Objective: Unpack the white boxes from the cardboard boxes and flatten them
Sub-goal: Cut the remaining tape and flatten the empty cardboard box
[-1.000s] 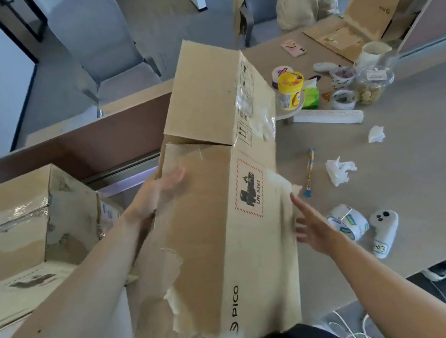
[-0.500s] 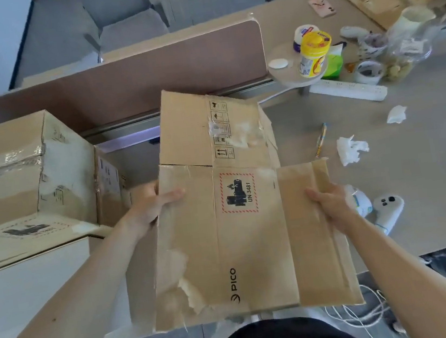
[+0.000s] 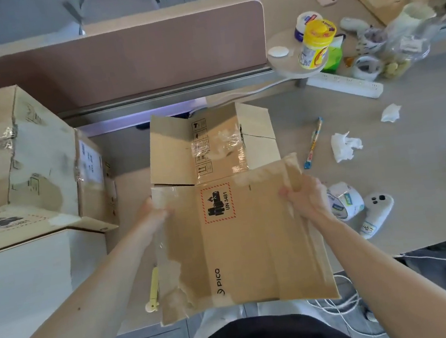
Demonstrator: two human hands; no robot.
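The flattened cardboard box (image 3: 236, 238) covers part of a yellow tool (image 3: 153, 291) on the table (image 3: 401, 173) and hides the fingers of the left hand (image 3: 153, 216) behind its edge. The right hand (image 3: 304, 203) hides part of a tape roll (image 3: 347, 205). The picture's left edge cuts off the big taped box (image 3: 2, 158), whose label (image 3: 91, 165) is too small to read.

yellow-lidded jar (image 3: 315, 46), power strip (image 3: 344, 86), crumpled tissues (image 3: 345, 145)
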